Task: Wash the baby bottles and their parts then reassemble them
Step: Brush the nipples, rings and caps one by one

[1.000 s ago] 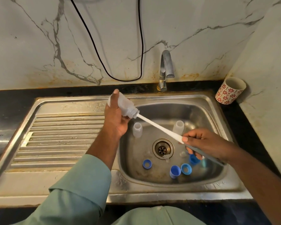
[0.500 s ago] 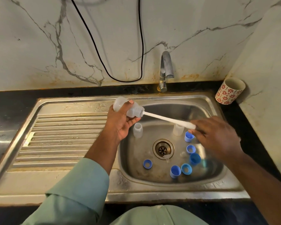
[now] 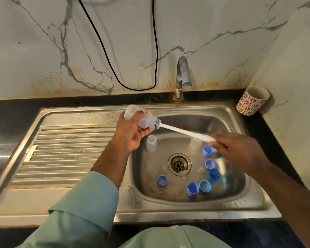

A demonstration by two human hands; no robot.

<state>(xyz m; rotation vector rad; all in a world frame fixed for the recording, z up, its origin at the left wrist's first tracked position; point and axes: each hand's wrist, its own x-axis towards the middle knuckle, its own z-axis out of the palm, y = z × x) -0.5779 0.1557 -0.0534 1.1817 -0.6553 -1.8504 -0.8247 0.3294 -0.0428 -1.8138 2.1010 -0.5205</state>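
Left hand (image 3: 131, 130) grips the bottle (image 3: 141, 118) tilted, mouth toward four o'clock over the sink (image 3: 227, 111), so the right hand (image 3: 238, 149), fingers pinching the brush (image 3: 184, 131) handle, can scrub inside; caps (image 3: 208, 150) wait below.

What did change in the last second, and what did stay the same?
The left hand tipped the bottle from steep to nearly level. The right hand carried the brush handle up and back. Both grips, the parts in the sink and the cup stayed.
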